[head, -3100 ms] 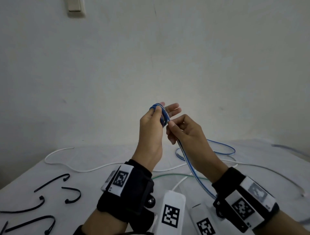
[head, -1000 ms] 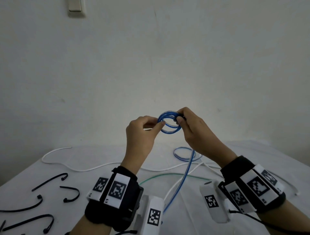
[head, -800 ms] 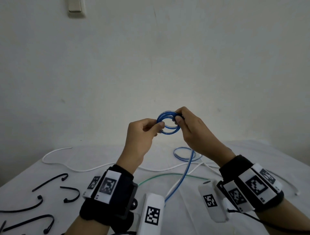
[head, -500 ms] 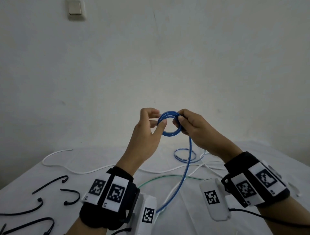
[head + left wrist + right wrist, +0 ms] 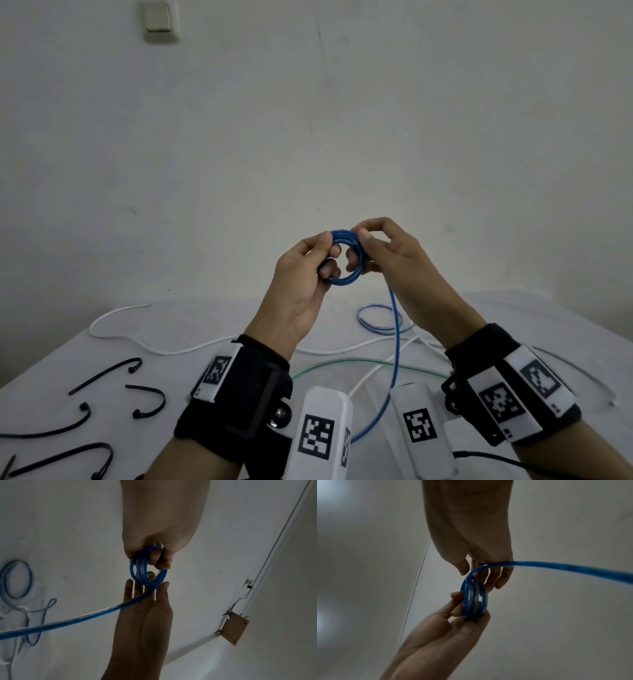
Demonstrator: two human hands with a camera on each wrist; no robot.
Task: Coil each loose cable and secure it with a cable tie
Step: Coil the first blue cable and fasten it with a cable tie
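Head view: both hands raised above the bench (image 5: 565,329), in front of the pale wall. Left hand (image 5: 301,270) pinches the left side of the blue cable (image 5: 344,279) coil, thumb over the top of the ring, fingers curled behind and through it. Right hand (image 5: 394,253) pinches the right side of the same coil between thumb and forefinger; remaining fingers curled. Coil is a small ring of several turns, held upright, clear of the bench.

One loose strand drops from the right side of the coil, passes between the two wrists and runs toward the near edge of the bench. A further loop of the same blue lies flat near the far edge, below the hands.

Left wrist view: blue cable (image 5: 148,574) shows three or four turns stacked side by side; left hand (image 5: 142,615) fingertips sit at the lower rim, right hand (image 5: 163,527) grips the upper rim.

Right wrist view: blurred; blue cable (image 5: 473,599) seen nearly edge-on, held between right hand (image 5: 471,540) above and left hand (image 5: 453,626) below.

Also on the bench: white cable (image 5: 171,349) trailing from the far left edge toward the middle, green cable (image 5: 342,361) arching behind the wrists, black cable ties (image 5: 150,401) lying loose at the near left corner, none fastened. Wall switch (image 5: 157,19) at upper left.
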